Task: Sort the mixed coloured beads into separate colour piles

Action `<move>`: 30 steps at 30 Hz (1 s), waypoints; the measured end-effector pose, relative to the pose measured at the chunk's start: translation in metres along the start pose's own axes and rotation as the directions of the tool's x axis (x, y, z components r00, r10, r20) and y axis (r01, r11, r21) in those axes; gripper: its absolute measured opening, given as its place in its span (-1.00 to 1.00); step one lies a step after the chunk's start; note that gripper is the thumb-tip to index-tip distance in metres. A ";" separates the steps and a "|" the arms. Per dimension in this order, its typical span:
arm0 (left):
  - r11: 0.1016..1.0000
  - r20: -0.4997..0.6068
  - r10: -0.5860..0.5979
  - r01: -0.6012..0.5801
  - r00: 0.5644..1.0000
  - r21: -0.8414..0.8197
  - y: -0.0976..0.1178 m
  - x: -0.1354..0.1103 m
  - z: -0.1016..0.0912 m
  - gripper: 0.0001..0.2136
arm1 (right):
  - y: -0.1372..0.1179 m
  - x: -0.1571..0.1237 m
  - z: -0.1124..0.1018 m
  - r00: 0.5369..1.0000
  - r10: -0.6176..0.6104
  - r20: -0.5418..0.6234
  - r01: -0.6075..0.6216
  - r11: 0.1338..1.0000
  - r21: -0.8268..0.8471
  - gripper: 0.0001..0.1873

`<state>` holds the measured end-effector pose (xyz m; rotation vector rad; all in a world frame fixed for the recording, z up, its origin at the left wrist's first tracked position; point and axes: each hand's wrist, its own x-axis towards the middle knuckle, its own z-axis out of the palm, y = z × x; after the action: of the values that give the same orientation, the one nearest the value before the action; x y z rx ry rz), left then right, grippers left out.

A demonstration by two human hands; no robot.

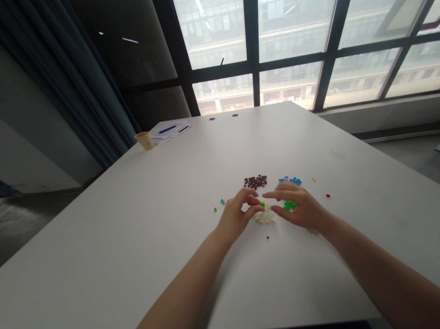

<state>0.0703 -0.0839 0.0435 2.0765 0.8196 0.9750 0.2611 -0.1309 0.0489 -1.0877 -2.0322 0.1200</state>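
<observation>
My left hand is closed in a pinch, with a small green brick at its thumb and fingertips. Facing it, my right hand has its thumb and forefinger apart, and nothing shows between them. Cream bricks lie loose on the table just below the fingertips. Beyond the hands is a pile of dark brown bricks. Blue bricks lie behind my right hand, which partly hides them. A cluster of green bricks shows between that hand's thumb and forefinger.
Small blue and green bricks sit left of my hands. A red brick and a yellow piece lie to the right. One black piece is nearer me. A paper cup and papers with pens stand at the white table's far left.
</observation>
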 end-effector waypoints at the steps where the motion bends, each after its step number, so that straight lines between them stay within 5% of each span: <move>1: 1.000 0.008 -0.002 0.002 1.000 -0.007 -0.001 0.000 0.000 -0.82 | -0.002 0.000 0.002 0.999 -0.034 0.027 0.033 0.999 0.018 -0.74; 8: 0.999 0.059 -0.021 0.022 0.998 -0.025 0.000 0.000 0.002 -0.86 | -0.002 0.002 0.012 0.999 -0.032 0.007 0.031 0.997 0.066 -0.85; 13: 0.993 0.012 -0.072 0.071 0.997 0.097 -0.007 0.007 -0.009 -0.82 | 0.026 -0.002 -0.005 0.984 0.163 -0.068 -0.164 0.986 -0.022 -0.84; 18: 0.865 -0.188 -0.189 0.254 0.964 0.434 -0.045 0.017 -0.037 -0.86 | 0.076 -0.022 -0.037 0.855 0.517 -0.030 -0.498 0.805 -0.322 -0.85; 24: 0.760 -0.242 -0.376 0.447 0.894 0.472 -0.066 0.021 -0.058 -0.91 | 0.096 -0.040 -0.058 0.623 0.774 0.114 -0.695 0.615 -0.373 -0.87; 26: 0.732 -0.203 -0.448 0.488 0.870 0.476 -0.064 0.020 -0.060 -0.89 | 0.096 -0.042 -0.057 0.610 0.777 0.157 -0.691 0.618 -0.375 -0.87; 30: 0.690 -0.101 -0.553 0.523 0.827 0.501 -0.063 0.017 -0.061 -0.76 | 0.101 -0.045 -0.053 0.668 0.720 0.189 -0.647 0.687 -0.331 -0.83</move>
<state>0.0132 -0.0166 0.0293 2.0526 1.6908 0.3799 0.3775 -0.1151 0.0137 -2.0841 -1.7983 0.4718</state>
